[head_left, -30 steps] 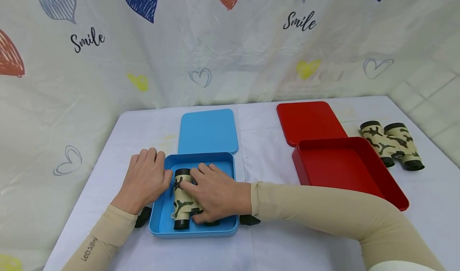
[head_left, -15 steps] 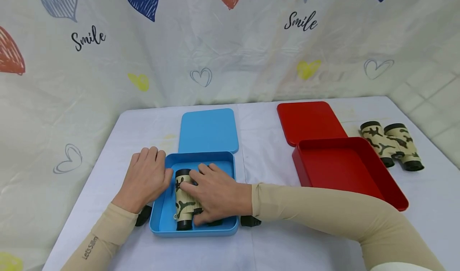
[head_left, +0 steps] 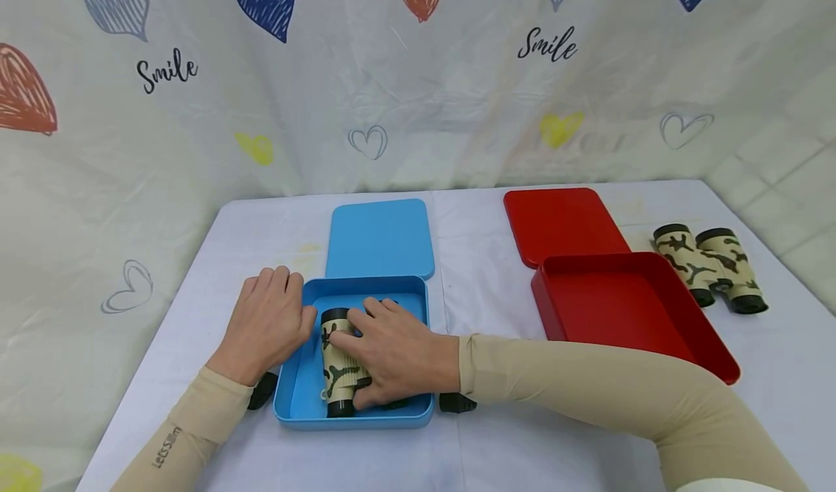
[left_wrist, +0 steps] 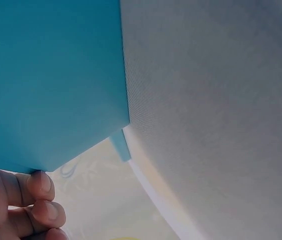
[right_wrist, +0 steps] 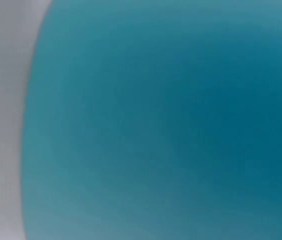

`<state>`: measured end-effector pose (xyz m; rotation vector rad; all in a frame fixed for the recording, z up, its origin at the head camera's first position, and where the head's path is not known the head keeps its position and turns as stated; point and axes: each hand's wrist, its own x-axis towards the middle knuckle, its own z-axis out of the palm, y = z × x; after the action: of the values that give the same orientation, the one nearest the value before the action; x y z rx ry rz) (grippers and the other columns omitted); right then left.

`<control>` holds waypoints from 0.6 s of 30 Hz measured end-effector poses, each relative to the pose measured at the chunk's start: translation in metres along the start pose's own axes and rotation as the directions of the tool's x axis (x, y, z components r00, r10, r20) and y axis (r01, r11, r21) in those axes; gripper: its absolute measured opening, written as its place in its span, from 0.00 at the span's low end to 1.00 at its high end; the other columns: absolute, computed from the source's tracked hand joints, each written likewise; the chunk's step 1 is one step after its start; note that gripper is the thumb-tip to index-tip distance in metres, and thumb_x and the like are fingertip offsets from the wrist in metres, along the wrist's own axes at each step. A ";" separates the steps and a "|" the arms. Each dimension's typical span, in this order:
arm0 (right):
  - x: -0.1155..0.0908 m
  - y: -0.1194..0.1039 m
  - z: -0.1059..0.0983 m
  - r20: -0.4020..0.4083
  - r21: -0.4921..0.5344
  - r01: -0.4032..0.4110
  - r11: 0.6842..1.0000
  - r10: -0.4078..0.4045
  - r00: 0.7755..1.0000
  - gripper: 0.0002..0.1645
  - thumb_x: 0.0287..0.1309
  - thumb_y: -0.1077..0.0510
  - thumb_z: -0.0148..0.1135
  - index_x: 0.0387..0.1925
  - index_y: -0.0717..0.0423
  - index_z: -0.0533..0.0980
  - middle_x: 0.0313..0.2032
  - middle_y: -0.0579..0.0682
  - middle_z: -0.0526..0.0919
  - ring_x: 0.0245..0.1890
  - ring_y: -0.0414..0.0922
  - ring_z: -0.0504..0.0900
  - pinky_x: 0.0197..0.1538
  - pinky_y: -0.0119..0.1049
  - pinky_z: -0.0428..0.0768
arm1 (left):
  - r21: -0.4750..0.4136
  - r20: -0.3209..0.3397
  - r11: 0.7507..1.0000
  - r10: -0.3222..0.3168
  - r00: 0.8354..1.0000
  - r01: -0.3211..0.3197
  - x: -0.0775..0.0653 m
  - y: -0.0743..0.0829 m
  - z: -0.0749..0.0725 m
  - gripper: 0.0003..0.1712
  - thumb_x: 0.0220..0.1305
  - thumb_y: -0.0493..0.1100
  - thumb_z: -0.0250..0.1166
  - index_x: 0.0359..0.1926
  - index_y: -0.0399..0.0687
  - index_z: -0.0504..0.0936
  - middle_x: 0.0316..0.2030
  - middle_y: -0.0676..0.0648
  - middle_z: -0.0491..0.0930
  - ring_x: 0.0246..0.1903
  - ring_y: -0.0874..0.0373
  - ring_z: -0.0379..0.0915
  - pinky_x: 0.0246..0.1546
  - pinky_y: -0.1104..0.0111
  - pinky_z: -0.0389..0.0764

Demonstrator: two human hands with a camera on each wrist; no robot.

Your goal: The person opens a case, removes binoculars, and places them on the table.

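Note:
In the head view, camouflage binoculars (head_left: 339, 365) lie in a light-blue box (head_left: 355, 424). My right hand (head_left: 395, 350) grips them from above, its thumb on the left barrel; the right barrel is mostly hidden under the palm. At the box's left wall, my left hand (head_left: 269, 325) holds the rim, thumb at the edge and fingers curled. The left wrist view shows those fingers (left_wrist: 41, 185) bent against the corner of the blue box (left_wrist: 51, 85). Only a blurred blue wall (right_wrist: 156, 125) fills most of the right wrist view.
A blue lid (head_left: 380, 238) lies behind the blue box. To the right stand an open red box (head_left: 614, 296) and its red lid (head_left: 564, 223). A second pair of camouflage binoculars (head_left: 682, 260) lies at the table's right side. A printed curtain (head_left: 444, 100) hangs behind.
The binoculars in the blue box have shifted very slightly right under my right hand. My left hand keeps its place at the rim.

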<state>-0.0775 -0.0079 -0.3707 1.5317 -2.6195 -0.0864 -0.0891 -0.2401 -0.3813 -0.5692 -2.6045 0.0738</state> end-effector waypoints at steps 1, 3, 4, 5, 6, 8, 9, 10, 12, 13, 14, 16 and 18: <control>0.000 0.000 0.000 0.001 0.004 -0.001 1.000 0.001 1.000 0.45 0.52 0.20 0.63 0.64 0.39 0.71 0.49 0.45 0.79 0.42 0.43 0.72 0.43 0.34 0.73 | 0.000 0.001 1.000 -0.001 1.000 0.001 0.000 0.000 0.000 0.11 0.61 0.42 0.58 0.26 0.41 0.68 0.23 0.44 0.62 0.25 0.51 0.57 0.29 0.61 0.63; 0.000 0.000 0.000 0.001 0.010 -0.003 1.000 0.003 1.000 0.45 0.52 0.20 0.63 0.63 0.40 0.71 0.49 0.46 0.79 0.42 0.43 0.72 0.42 0.34 0.73 | -0.001 0.004 1.000 -0.003 1.000 0.003 0.000 0.000 0.000 0.11 0.61 0.42 0.58 0.27 0.40 0.69 0.24 0.44 0.63 0.25 0.51 0.57 0.29 0.61 0.63; 0.000 0.000 0.000 -0.001 0.009 -0.005 1.000 0.005 1.000 0.45 0.52 0.20 0.63 0.63 0.40 0.71 0.49 0.46 0.79 0.42 0.43 0.72 0.42 0.33 0.72 | -0.001 0.005 1.000 -0.004 1.000 0.004 0.000 0.000 0.000 0.11 0.61 0.42 0.58 0.27 0.40 0.69 0.24 0.44 0.63 0.26 0.51 0.57 0.29 0.61 0.63; -0.001 0.000 -0.001 -0.002 0.010 -0.006 1.000 0.006 1.000 0.45 0.52 0.20 0.63 0.63 0.40 0.71 0.49 0.46 0.79 0.41 0.42 0.72 0.41 0.33 0.72 | -0.002 0.007 1.000 -0.005 1.000 0.005 0.000 0.000 0.000 0.11 0.61 0.42 0.58 0.27 0.40 0.69 0.24 0.44 0.63 0.26 0.50 0.57 0.30 0.61 0.63; -0.001 0.001 -0.001 -0.005 0.010 -0.008 1.000 0.008 1.000 0.45 0.52 0.20 0.63 0.63 0.40 0.71 0.49 0.46 0.79 0.40 0.42 0.71 0.41 0.33 0.71 | -0.001 0.009 1.000 -0.006 1.000 0.006 0.000 0.000 0.000 0.11 0.61 0.42 0.58 0.27 0.40 0.69 0.24 0.44 0.63 0.26 0.50 0.57 0.30 0.61 0.64; -0.001 0.001 -0.001 -0.014 0.005 -0.012 1.000 0.012 1.000 0.44 0.52 0.21 0.63 0.63 0.40 0.72 0.48 0.46 0.79 0.39 0.42 0.70 0.40 0.33 0.70 | 0.000 0.014 1.000 -0.008 1.000 0.008 0.000 0.000 0.000 0.11 0.62 0.42 0.58 0.27 0.40 0.69 0.24 0.43 0.63 0.26 0.50 0.58 0.30 0.60 0.64; -0.001 0.001 -0.001 -0.018 0.001 -0.014 1.000 0.014 1.000 0.44 0.52 0.21 0.64 0.62 0.40 0.72 0.48 0.46 0.79 0.39 0.42 0.70 0.39 0.33 0.70 | 0.001 0.015 1.000 -0.009 1.000 0.009 -0.001 0.001 0.000 0.11 0.62 0.42 0.58 0.27 0.40 0.69 0.24 0.43 0.63 0.26 0.50 0.58 0.30 0.60 0.65; -0.001 0.001 -0.002 -0.023 -0.004 -0.017 1.000 0.017 1.000 0.44 0.52 0.21 0.64 0.62 0.40 0.72 0.48 0.46 0.79 0.38 0.42 0.70 0.39 0.33 0.69 | 0.002 0.016 1.000 -0.010 1.000 0.010 -0.001 0.001 0.001 0.11 0.62 0.42 0.58 0.27 0.40 0.69 0.24 0.43 0.63 0.26 0.50 0.58 0.30 0.60 0.65; -0.001 0.002 -0.002 -0.032 -0.020 -0.021 1.000 0.021 0.999 0.43 0.52 0.21 0.64 0.61 0.40 0.72 0.47 0.46 0.79 0.38 0.42 0.69 0.39 0.33 0.69 | 0.004 0.014 1.000 -0.009 1.000 0.009 -0.001 0.001 0.001 0.11 0.62 0.42 0.58 0.27 0.40 0.69 0.24 0.43 0.63 0.26 0.50 0.58 0.30 0.60 0.65; -0.001 0.002 -0.002 -0.035 -0.029 -0.023 0.999 0.022 0.999 0.43 0.52 0.21 0.63 0.60 0.40 0.72 0.47 0.46 0.79 0.38 0.42 0.70 0.39 0.33 0.70 | 0.004 0.013 1.000 -0.009 1.000 0.009 -0.001 0.001 0.001 0.11 0.62 0.42 0.58 0.27 0.40 0.69 0.24 0.43 0.63 0.26 0.50 0.57 0.30 0.60 0.65; -0.001 0.002 -0.003 -0.036 -0.036 -0.023 0.999 0.022 0.999 0.43 0.52 0.21 0.63 0.60 0.40 0.72 0.47 0.45 0.79 0.38 0.42 0.70 0.39 0.33 0.70 | 0.005 0.011 1.000 -0.009 1.000 0.009 -0.001 0.001 0.000 0.11 0.62 0.42 0.58 0.27 0.40 0.69 0.24 0.43 0.63 0.26 0.50 0.57 0.30 0.60 0.65; -0.001 0.002 -0.003 -0.041 -0.050 -0.025 0.998 0.022 0.999 0.42 0.52 0.21 0.63 0.60 0.40 0.72 0.47 0.45 0.79 0.39 0.42 0.70 0.40 0.33 0.70 | 0.003 0.007 1.000 -0.010 1.000 0.010 -0.001 0.001 0.000 0.11 0.62 0.42 0.58 0.27 0.40 0.69 0.24 0.43 0.63 0.26 0.50 0.58 0.30 0.60 0.65; -0.002 0.002 -0.004 -0.043 -0.059 -0.025 0.998 0.023 0.999 0.41 0.52 0.21 0.63 0.59 0.39 0.72 0.47 0.45 0.79 0.39 0.42 0.70 0.40 0.33 0.70 | 0.001 0.005 1.000 -0.009 1.000 0.009 -0.001 0.001 0.000 0.11 0.62 0.42 0.58 0.27 0.40 0.69 0.24 0.43 0.63 0.26 0.50 0.58 0.30 0.60 0.64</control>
<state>-0.0785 -0.0053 -0.3668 1.4667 -2.5781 -0.1279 -0.0881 -0.2393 -0.3815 -0.5570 -2.6112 0.0741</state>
